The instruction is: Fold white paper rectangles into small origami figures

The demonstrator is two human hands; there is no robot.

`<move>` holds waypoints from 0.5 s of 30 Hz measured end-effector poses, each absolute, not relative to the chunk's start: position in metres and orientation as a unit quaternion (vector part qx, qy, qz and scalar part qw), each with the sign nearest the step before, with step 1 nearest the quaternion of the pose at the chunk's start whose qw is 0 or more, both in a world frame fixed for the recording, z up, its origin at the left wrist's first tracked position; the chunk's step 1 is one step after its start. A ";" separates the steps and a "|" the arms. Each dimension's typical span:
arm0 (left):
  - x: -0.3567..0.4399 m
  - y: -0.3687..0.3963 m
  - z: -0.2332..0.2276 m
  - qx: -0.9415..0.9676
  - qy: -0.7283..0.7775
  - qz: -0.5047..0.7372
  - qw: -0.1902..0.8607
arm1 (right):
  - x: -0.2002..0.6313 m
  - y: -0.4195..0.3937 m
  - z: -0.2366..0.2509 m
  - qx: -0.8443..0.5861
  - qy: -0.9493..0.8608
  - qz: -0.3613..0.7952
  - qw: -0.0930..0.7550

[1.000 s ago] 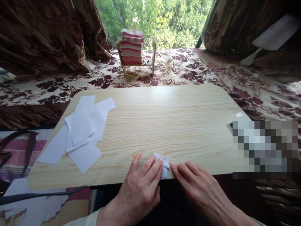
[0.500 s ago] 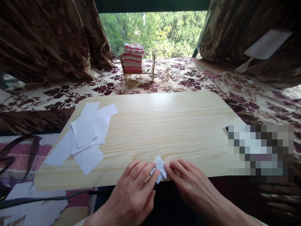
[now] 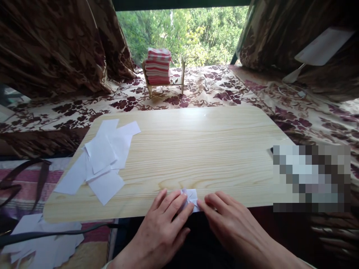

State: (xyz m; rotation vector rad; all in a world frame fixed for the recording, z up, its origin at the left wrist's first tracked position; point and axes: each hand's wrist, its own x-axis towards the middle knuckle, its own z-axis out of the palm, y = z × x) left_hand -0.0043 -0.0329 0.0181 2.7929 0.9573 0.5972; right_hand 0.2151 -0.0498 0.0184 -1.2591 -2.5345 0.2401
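Far left, off the table edge, loose white paper sheets (image 3: 42, 243) are lying on the floor with a dark cable (image 3: 56, 233) crossing over them. Dark straps (image 3: 25, 179) are sitting on a striped cloth beside that.

On the left part of the table (image 3: 196, 149), a messy pile of white paper squares (image 3: 101, 160) is lying flat, overlapping, corners pointing every way. Thin, matte, sharp-edged. The table is light wood grain, smooth, with rounded corners, its long axis running left to right.

Left hand (image 3: 162, 228) is lying palm down at the near edge, fingers spread a little and extended, fingertips pressing on the left side of the small folded paper piece (image 3: 191, 195). Not curled around it, just pressing flat.

The folded paper piece is sitting at the near edge of the table, centre, between both hands. White, creased, small and compact, roughly square. Cannot tell a clear long axis; one visible pointed flap is facing toward the far side. Partly hidden by fingers.

Right hand (image 3: 230, 224) is coming in palm down from the right, fingers extended and close together, fingertips touching the right side of the piece, pinning it.

Behind the table, floral maroon-and-cream fabric (image 3: 224, 86) is covering the surface. A small wooden rack (image 3: 165, 76) is standing upright there, holding a stack of red-and-white striped cloths (image 3: 158, 65). Brown patterned curtains (image 3: 56, 41) are hanging either side of a window with green trees.
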 end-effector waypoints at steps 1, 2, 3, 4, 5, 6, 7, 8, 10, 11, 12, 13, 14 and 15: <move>-0.004 -0.033 0.018 0.924 0.319 0.201 0.065 | 0.216 -0.049 0.018 -0.438 -0.882 0.085 0.151; -0.003 -0.033 0.017 0.923 0.322 0.202 0.065 | 0.216 -0.048 0.017 -0.437 -0.882 0.084 0.153; -0.002 -0.033 0.016 0.922 0.324 0.203 0.064 | 0.216 -0.047 0.017 -0.436 -0.882 0.083 0.155; -0.002 -0.033 0.016 0.922 0.324 0.202 0.064 | 0.216 -0.046 0.016 -0.435 -0.883 0.080 0.158; -0.001 -0.033 0.016 0.923 0.323 0.201 0.064 | 0.216 -0.045 0.016 -0.433 -0.883 0.078 0.161; -0.001 -0.033 0.015 0.924 0.321 0.199 0.062 | 0.215 -0.043 0.016 -0.430 -0.884 0.074 0.165; 0.000 -0.033 0.015 0.926 0.317 0.197 0.060 | 0.215 -0.042 0.015 -0.427 -0.885 0.070 0.171; 0.000 -0.033 0.016 0.928 0.313 0.194 0.057 | 0.214 -0.041 0.015 -0.424 -0.886 0.067 0.177; 0.000 -0.032 0.016 0.932 0.307 0.188 0.049 | 0.214 -0.039 0.015 -0.417 -0.887 0.065 0.186; -0.001 -0.032 0.017 0.934 0.305 0.183 0.047 | 0.214 -0.039 0.015 -0.415 -0.887 0.069 0.189; -0.001 -0.031 0.017 0.935 0.304 0.178 0.045 | 0.214 -0.038 0.015 -0.414 -0.887 0.075 0.189; -0.001 -0.031 0.017 0.936 0.303 0.175 0.045 | 0.214 -0.037 0.015 -0.414 -0.887 0.083 0.187; -0.001 -0.031 0.018 0.936 0.303 0.174 0.045 | 0.214 -0.037 0.016 -0.413 -0.887 0.090 0.186; -0.002 -0.031 0.018 0.936 0.303 0.174 0.045 | 0.214 -0.036 0.016 -0.413 -0.887 0.095 0.184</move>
